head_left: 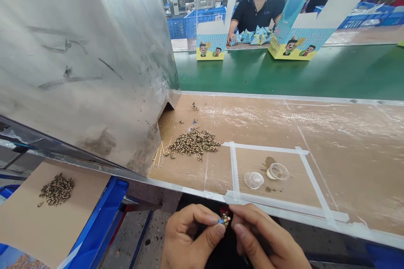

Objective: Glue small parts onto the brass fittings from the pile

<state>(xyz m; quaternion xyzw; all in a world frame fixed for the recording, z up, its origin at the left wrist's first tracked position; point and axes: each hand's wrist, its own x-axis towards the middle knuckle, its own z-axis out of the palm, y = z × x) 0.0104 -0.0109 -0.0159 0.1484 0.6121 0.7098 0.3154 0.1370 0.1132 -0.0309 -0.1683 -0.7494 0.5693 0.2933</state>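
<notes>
Between thumb and forefinger, my left hand (194, 233) pinches a small gold-coloured piece (224, 219) with blue and reddish spots; its exact kind is too small to make out. Just right of it is my right hand (265, 235), thumb and forefinger brought together; whatever they hold, if anything, is hidden. Beyond my hands, a pile of similar small gold-and-dark pieces (195, 141) lies on the cardboard-covered bench (268, 122). Several thin wooden sticks (160, 151) rest at its left. A taped rectangle to the right holds a clear little cup (277, 171) and a clear lid (253, 180).
A large metal panel (78, 50) rises at the left. Below it, more small pieces (57, 190) lie on cardboard over a blue crate (104, 214). Printed boxes (211, 46) stand on the green belt (252, 75). A person (257, 12) sits behind it near blue packets (255, 35).
</notes>
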